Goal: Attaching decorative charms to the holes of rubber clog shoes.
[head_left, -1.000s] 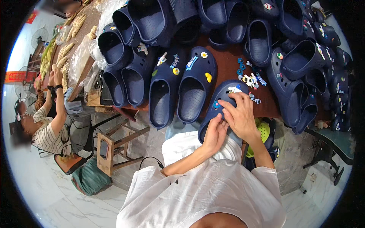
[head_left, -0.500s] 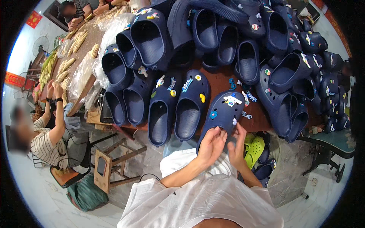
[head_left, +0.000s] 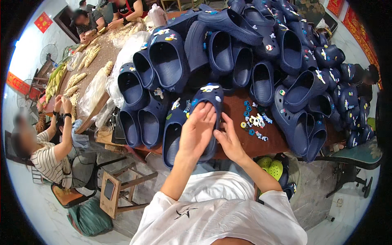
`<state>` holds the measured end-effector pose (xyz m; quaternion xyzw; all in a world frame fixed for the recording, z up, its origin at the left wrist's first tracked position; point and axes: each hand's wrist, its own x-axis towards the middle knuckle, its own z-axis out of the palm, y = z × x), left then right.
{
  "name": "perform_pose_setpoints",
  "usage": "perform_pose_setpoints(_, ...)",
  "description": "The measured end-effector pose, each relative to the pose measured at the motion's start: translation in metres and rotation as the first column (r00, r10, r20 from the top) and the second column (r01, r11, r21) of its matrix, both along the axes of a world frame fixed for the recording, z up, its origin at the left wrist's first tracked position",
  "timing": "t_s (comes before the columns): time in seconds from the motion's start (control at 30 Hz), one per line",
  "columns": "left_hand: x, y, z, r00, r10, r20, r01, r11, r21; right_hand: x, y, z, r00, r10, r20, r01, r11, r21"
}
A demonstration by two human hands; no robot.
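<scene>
- The left hand [head_left: 199, 130] lies flat, fingers straight and close together, palm down on a navy clog [head_left: 210, 107] — it covers the shoe's middle and heel rather than closing around it.
- The right hand [head_left: 228, 141] comes in from the lower right, fingers spread and pressed against the same clog's right side, near its heel end; whether the thumb hooks under the sole cannot be told.
- The clog points away from the person, toe up-frame, resting on the brown table [head_left: 239, 109] close to its near edge, so only its toe, set with a white charm [head_left: 210, 87], shows beyond the fingertips.
- Just left of it lies a second navy clog [head_left: 173, 132], side by side and touching.
- To the right, apart from both hands, a scatter of small blue and white charms [head_left: 254, 124] sits on bare tabletop.
- A heap of navy clogs [head_left: 261, 53] fills the far half of the table.
- At the left a seated person in a striped shirt [head_left: 47, 157] works with raised hands beside a wooden stool [head_left: 112, 190].
</scene>
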<state>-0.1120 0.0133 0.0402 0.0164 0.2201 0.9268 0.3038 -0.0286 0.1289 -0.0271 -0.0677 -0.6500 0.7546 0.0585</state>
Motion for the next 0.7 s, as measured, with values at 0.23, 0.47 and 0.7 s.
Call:
perform_pose_setpoints(0.23,0.03,-0.021,0.013,0.597,-0.015,-0.802,-0.624,0.62,-0.476,-0.045,0.003,-0.018,0.992,-0.122,0.026,0.117,0.984,0.138)
perform_pose_setpoints(0.47,0.04,-0.046,-0.022,0.292,-0.55,-0.782,-0.916,0.073,-0.394,-0.027,0.0,-0.002,0.99,-0.098,-0.103,0.131,0.913,0.387)
perform_pose_setpoints(0.7,0.033,-0.053,-0.029,0.291,-0.497,-0.817,-0.912,0.114,-0.394,-0.026,-0.007,0.002,0.983,-0.072,-0.17,0.142,0.885,0.443)
